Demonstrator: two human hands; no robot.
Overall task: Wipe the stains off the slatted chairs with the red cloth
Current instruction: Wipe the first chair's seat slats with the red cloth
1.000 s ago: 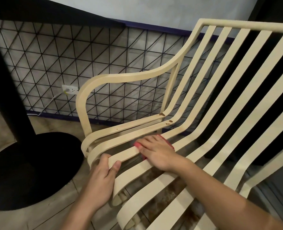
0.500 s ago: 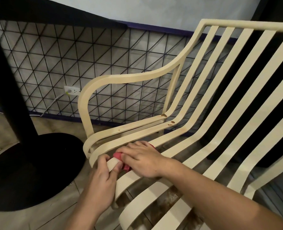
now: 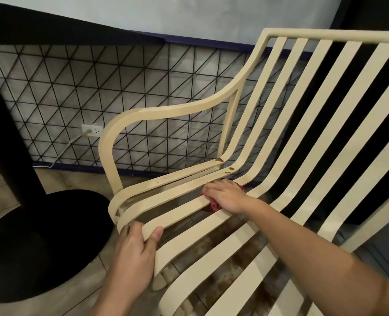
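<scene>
Nearest, the left hand (image 3: 132,254) is curled round the down-turned front end of one seat slat (image 3: 177,213), thumb on one edge and fingers on the other, so that the slatted chair (image 3: 339,124) is steadied. Farther along the same slat, the red cloth (image 3: 213,206) is bunched and pressed down under the right hand (image 3: 229,197), whose fingers are laid nearly straight over it; only its red edges are seen. The cloth is judged soft, light and easily crumpled, best kept wadded under the palm so that it wraps the slat's edges. The slats look thin, smooth-painted and probably a little springy, so firm pressure is better met by the bracing grip at the front curl. Beyond, the armrest (image 3: 166,110) is joined near two screw holes, where a brownish mark seems to remain. Behind stands a wire mesh panel (image 3: 75,87).
</scene>
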